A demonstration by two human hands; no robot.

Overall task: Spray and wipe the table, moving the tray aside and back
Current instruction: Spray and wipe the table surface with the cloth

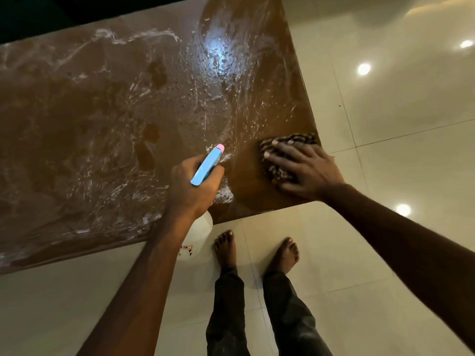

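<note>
Your left grip [195, 186] is clamped round the spray bottle [207, 164] over the near edge of the wet surface [102, 124]; your right grip [300, 170], fingers [281, 150] flat, presses the cloth [272, 172] onto its near right corner.

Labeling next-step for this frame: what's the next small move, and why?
Probably sweep the cloth leftward into the foam. The right hand presses it flat at the near right corner of the table, where the surface looks dry, while wet streaks cover most of the rest. The left hand grips the spray bottle, so spraying seems done here.
</note>
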